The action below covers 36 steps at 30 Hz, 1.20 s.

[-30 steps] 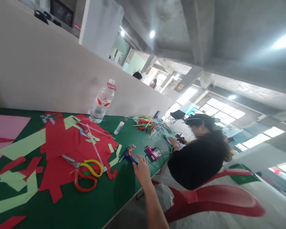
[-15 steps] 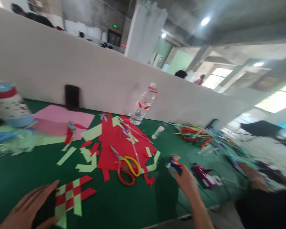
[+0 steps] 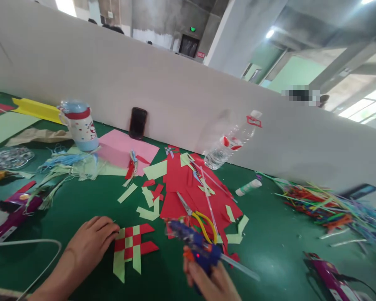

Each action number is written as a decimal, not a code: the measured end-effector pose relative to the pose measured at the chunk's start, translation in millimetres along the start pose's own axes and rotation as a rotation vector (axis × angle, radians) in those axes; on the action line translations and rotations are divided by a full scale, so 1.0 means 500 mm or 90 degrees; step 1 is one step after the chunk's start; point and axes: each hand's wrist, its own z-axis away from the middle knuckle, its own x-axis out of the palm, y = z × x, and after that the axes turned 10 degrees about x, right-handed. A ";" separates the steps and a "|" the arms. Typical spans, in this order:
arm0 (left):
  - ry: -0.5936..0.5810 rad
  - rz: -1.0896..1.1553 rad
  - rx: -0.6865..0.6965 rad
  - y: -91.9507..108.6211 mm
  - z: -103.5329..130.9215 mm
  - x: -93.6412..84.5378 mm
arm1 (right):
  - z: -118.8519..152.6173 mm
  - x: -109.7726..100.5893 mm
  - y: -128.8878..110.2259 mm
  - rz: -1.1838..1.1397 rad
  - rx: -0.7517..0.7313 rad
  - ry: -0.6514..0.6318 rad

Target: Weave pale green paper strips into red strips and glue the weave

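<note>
The green surface (image 3: pixel 278 259) is the largest thing, and on its middle part lies red paper (image 3: pixel 180 179), thin and light, with scraps around it. The two hands are well apart from each other.

The blue glue gun (image 3: pixel 197 242) is above the surface in front of the red paper, with its nozzle toward the upper left. The right hand (image 3: pixel 207 280) is closed around its handle, which seems the proper place to hold. I judge its body to be hard plastic, of modest weight. A small red light shows on it, so the nozzle may be hot and fingers should remain behind it.

Smaller is the woven paper piece (image 3: pixel 129 241), flat on the surface between the left hand (image 3: pixel 94 242) and the gun. The left fingertips are at its upper left corner; whether they pinch or only press, I cannot tell. It should be light and flexible, and its loose strips could bend or slip out, so the checked middle is safer to hold than the ends.

The thinnest is the translucent glue rod (image 3: pixel 241 266) at the gun's back, probably smooth and slightly bendable; it is better not to grip there.
</note>
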 end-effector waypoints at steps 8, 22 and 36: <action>-0.069 -0.002 0.005 0.009 -0.010 -0.015 | -0.081 0.158 -0.009 0.039 -0.015 -0.225; -0.135 -0.005 -0.005 0.024 -0.034 -0.045 | -0.104 0.164 -0.001 0.126 -0.010 -0.216; -0.022 0.065 -0.005 0.008 -0.015 -0.019 | -0.090 0.161 -0.003 0.148 -0.030 -0.209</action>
